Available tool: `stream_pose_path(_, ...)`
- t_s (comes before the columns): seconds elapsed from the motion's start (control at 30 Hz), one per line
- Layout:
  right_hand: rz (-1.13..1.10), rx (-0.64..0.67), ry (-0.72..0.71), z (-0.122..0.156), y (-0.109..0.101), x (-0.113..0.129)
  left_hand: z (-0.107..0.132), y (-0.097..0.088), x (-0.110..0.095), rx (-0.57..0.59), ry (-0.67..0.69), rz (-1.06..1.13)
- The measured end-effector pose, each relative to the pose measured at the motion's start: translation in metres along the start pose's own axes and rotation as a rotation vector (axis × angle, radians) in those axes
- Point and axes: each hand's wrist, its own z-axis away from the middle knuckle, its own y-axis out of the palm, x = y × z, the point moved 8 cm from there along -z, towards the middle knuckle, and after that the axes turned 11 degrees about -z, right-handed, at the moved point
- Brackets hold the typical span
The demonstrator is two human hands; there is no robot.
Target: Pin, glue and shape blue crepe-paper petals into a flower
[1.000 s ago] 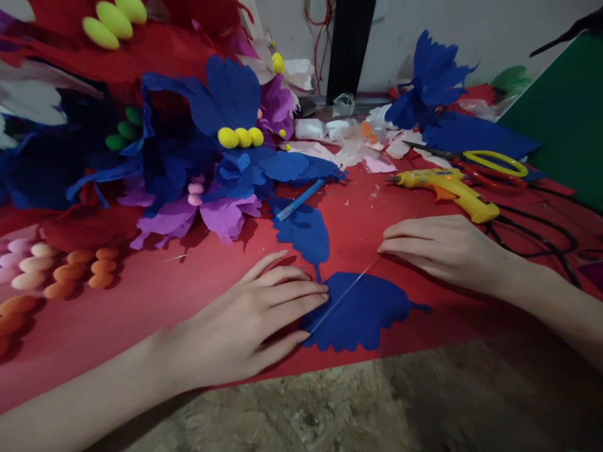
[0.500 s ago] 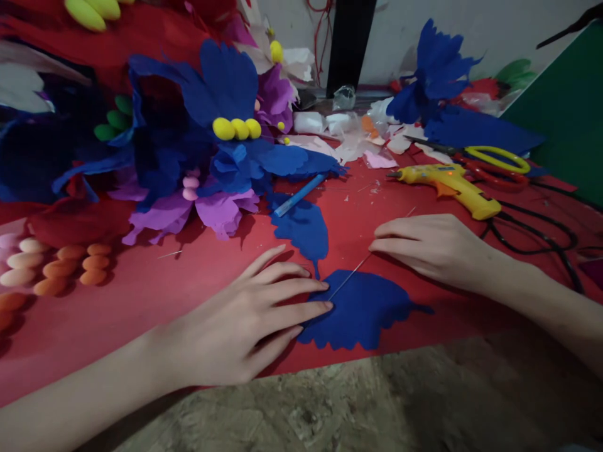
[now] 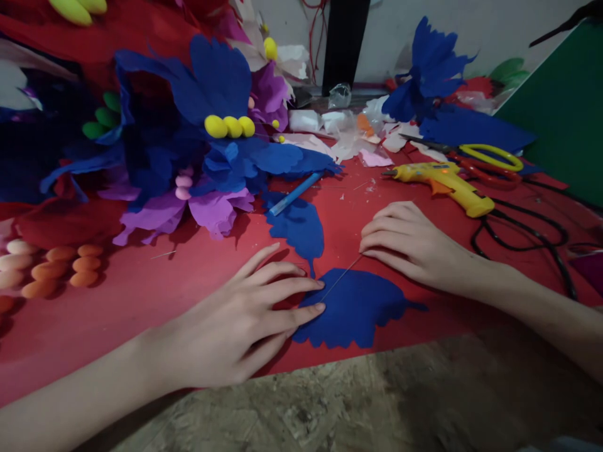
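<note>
My left hand [image 3: 249,314] lies with its fingers spread, two fingertips resting on the left part of a blue scalloped petal [image 3: 351,314] by the near end of a thin wire [image 3: 342,276]. The wire slants up and right across the petal. My right hand [image 3: 405,245], above the petal, pinches its far part between closed fingers. Just behind the petal is a second blue petal [image 3: 301,229], its narrow tip pointing towards me. A light blue stick [image 3: 296,193] lies over that one's top edge.
Blue and purple paper flowers [image 3: 221,81] crowd the left back. A yellow glue gun [image 3: 445,182] with a black cord lies at right, near scissors [image 3: 492,157]. Orange egg-shaped pieces [image 3: 51,270] lie at far left on the red tabletop [image 3: 207,245]. A green board [image 3: 560,113] stands at right.
My right hand has shifted slightly left along the wire, and its fingers have bunched up. The wire beyond it no longer shows. The left hand stays on the petal; the view has shifted slightly.
</note>
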Motion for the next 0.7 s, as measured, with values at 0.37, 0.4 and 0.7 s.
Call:
stream_pose_path(0.37, -0.214, 0.034, 0.055, -0.004, 0.013, 0.002, 0.0, 0.0, 0.0, 0.001, 0.013, 0.0)
stream_pose_path(0.4, -0.218, 0.034, 0.056, -0.004, 0.013, 0.002, 0.0, 0.0, -0.001, 0.003, 0.015, -0.003)
stream_pose_path(0.7, -0.249, 0.076, 0.102, -0.006, 0.015, 0.002, -0.002, -0.002, 0.0, 0.003, -0.013, -0.005)
